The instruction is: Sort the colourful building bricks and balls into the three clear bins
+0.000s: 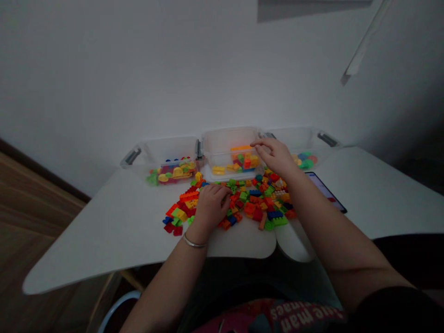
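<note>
A heap of coloured toy building bricks (257, 213) is spread over the middle of the white table. My left hand (213, 203), with a bangle at the wrist, rests on the heap's left part. Its fingers are curled down, and whatever lies under them is hidden. Over the right rim of the middle clear plastic box (217, 143) is my right hand (275, 157), its fingers stretched out and nothing visible in them. Inside that box are orange and yellow bricks (244, 161), with a few of other colours.
To the left stands a clear box (157, 150) holding mixed bricks; another clear box (291, 135) with round coloured pieces is at the right. A phone (328, 192) lies beside my right forearm. Behind the boxes rises a wall (156, 69). The table's front edge (243, 255) is curved.
</note>
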Demonstrator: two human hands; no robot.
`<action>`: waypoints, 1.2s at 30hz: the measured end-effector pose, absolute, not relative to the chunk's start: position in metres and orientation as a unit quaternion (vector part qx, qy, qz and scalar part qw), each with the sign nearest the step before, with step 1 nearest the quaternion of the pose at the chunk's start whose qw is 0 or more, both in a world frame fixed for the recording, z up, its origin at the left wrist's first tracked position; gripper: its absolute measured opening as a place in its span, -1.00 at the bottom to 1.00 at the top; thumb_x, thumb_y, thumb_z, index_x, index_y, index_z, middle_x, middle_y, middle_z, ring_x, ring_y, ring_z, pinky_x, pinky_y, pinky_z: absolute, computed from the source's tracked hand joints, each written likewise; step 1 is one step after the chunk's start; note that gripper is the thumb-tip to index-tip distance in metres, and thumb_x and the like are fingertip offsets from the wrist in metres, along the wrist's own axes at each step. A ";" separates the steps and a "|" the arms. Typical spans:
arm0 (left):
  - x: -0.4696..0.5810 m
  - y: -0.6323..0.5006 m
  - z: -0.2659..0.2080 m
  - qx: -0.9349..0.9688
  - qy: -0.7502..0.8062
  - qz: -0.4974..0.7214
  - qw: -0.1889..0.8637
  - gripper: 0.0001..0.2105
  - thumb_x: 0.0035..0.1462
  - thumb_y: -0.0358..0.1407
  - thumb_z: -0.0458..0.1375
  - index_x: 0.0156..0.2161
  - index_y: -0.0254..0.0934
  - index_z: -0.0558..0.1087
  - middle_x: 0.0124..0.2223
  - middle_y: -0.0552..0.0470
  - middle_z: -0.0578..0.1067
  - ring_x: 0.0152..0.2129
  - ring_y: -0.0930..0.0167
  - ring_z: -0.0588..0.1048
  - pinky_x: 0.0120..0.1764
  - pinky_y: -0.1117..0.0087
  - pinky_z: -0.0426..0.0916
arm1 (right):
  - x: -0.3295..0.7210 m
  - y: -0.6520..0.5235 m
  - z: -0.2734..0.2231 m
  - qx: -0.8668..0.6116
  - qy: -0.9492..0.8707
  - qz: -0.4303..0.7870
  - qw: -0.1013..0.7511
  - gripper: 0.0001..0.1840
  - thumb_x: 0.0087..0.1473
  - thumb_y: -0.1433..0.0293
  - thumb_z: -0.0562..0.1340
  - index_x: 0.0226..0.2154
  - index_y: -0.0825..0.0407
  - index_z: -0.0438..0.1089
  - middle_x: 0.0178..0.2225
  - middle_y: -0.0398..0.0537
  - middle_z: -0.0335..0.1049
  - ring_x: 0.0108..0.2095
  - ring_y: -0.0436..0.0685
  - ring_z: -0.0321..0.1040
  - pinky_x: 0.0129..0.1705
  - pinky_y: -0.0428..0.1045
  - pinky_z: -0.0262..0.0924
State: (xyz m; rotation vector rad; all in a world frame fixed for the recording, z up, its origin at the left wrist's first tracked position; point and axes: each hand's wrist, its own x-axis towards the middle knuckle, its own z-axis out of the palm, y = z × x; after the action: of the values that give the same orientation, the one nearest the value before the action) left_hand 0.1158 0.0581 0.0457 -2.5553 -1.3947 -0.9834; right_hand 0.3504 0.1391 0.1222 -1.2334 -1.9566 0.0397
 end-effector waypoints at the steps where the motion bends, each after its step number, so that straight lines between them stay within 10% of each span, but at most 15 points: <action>1: 0.116 0.058 0.046 -0.831 -0.454 -0.320 0.034 -0.86 0.20 -0.37 0.07 -0.26 -0.23 0.49 -0.29 -0.03 0.55 -0.28 0.28 0.47 -0.15 0.21 0.33 | 0.354 0.135 0.120 -0.491 -0.766 0.008 0.414 -0.68 0.21 0.35 0.06 -0.16 0.00 0.51 -0.12 -0.02 0.53 -0.07 0.19 0.41 -0.03 0.10 0.28; 16: 0.122 0.060 0.043 -0.833 -0.456 -0.310 0.034 -0.86 0.20 -0.38 0.07 -0.24 -0.23 0.49 -0.26 -0.05 0.56 -0.27 0.28 0.47 -0.14 0.20 0.33 | 0.385 0.107 0.053 -0.699 -0.700 -0.091 0.113 -0.63 0.17 0.30 0.14 -0.06 0.13 0.47 -0.13 0.27 0.52 -0.09 0.37 0.44 -0.09 0.17 0.24; 36: 0.119 0.060 0.044 -0.837 -0.446 -0.315 0.031 -0.87 0.20 -0.39 0.08 -0.25 -0.24 0.49 -0.29 -0.04 0.55 -0.29 0.28 0.47 -0.16 0.21 0.33 | 0.387 0.112 0.039 -0.683 -0.690 -0.070 0.229 -0.59 0.11 0.41 0.11 -0.02 0.14 0.47 -0.08 0.18 0.46 -0.10 0.30 0.42 -0.02 0.12 0.28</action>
State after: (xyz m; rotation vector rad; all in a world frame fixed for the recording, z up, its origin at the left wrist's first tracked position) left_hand 0.1192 0.0603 0.0436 -2.5801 -1.3727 -0.9699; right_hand 0.3874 0.1117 0.0386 -1.8784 -1.8997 -0.1935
